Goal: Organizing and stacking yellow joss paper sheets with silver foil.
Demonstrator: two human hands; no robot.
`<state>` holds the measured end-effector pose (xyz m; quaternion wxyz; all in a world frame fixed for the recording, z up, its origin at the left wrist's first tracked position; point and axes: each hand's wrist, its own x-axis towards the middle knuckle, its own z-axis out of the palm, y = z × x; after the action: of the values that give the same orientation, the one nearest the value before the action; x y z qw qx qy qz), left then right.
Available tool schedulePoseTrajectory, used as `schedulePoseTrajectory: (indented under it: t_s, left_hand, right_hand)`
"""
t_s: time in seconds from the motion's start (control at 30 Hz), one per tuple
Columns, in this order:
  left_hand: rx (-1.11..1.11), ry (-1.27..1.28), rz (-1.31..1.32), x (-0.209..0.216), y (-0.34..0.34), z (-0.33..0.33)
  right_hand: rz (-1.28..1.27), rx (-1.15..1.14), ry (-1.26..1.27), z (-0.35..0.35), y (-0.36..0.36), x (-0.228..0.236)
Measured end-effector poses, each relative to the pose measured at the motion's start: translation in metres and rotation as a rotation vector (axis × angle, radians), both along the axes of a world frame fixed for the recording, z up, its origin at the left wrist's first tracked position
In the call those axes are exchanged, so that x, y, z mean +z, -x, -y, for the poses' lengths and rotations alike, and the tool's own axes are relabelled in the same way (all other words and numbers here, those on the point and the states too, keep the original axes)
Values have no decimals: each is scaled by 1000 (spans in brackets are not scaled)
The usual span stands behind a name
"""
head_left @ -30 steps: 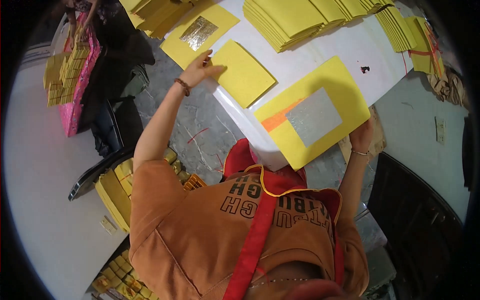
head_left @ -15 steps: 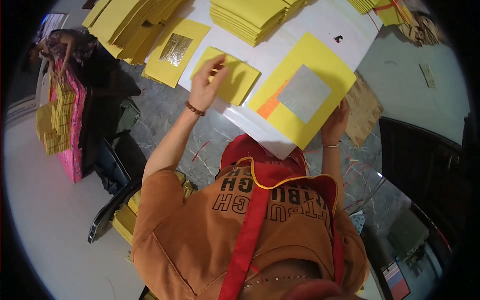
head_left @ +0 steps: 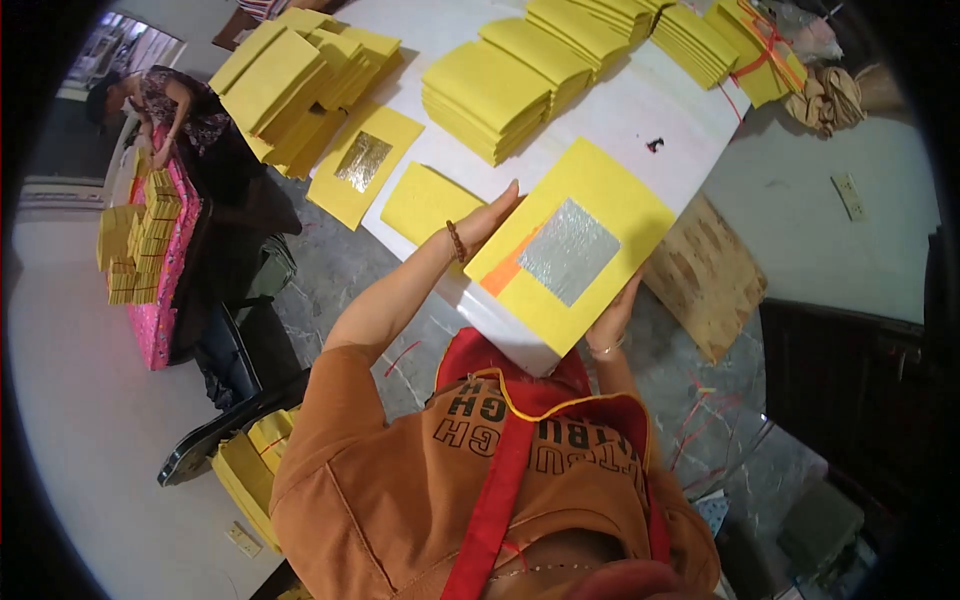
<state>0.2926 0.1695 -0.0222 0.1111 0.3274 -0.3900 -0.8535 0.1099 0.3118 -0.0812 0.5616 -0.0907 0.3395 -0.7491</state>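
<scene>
A stack of large yellow paper sheets (head_left: 625,205) lies at the table's near edge. Its top sheet bears a silver foil square (head_left: 570,250) and an orange patch at the lower left. My left hand (head_left: 488,222) lies along the stack's left edge, fingers stretched out and touching it. At the right edge, my right hand (head_left: 615,312) grips the sheets, its fingers partly hidden by the paper. Left of my left hand is a smaller yellow folded paper stack (head_left: 428,203). Beyond it lies a yellow sheet with a shiny foil square (head_left: 362,162).
Several folded yellow paper bundles (head_left: 490,95) line the white table's (head_left: 610,120) far side. A taller pile (head_left: 275,85) stands far left. A wooden board (head_left: 710,280) is beyond the right edge. At left, another person (head_left: 170,110) is by a pink-covered table (head_left: 182,240).
My left hand has moved right from the smaller stack to the large sheets' left edge. My right hand stays at their right edge. The view has shifted, showing more of the far table.
</scene>
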Motion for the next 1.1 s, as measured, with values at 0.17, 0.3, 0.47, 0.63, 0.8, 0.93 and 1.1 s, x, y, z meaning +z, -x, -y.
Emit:
schedulePoseTrajectory:
  t_s: [0.17, 0.3, 0.47, 0.63, 0.8, 0.93, 1.1]
  left_hand:
    - [31, -1, 57, -11, 9, -6]
    - [41, -23, -32, -24, 9, -8]
    - [18, -81, -31, -29, 8, -6]
    - [61, -66, -53, -46, 3, -2]
    - [52, -30, 130, -15, 9, -7]
    - [103, -42, 86, -28, 11, -3]
    - [57, -128, -62, -50, 9, 4]
  right_hand:
    - [-205, -23, 39, -8, 7, -18]
    - [-167, 14, 13, -11, 10, -18]
    - [-27, 19, -23, -13, 3, -21]
    - [256, 11, 76, -6, -3, -26]
    - [-553, -212, -161, -21, 0, -69]
    - [-678, -176, -219, -10, -4, -42]
    - [-534, -172, -181, -10, -8, -39]
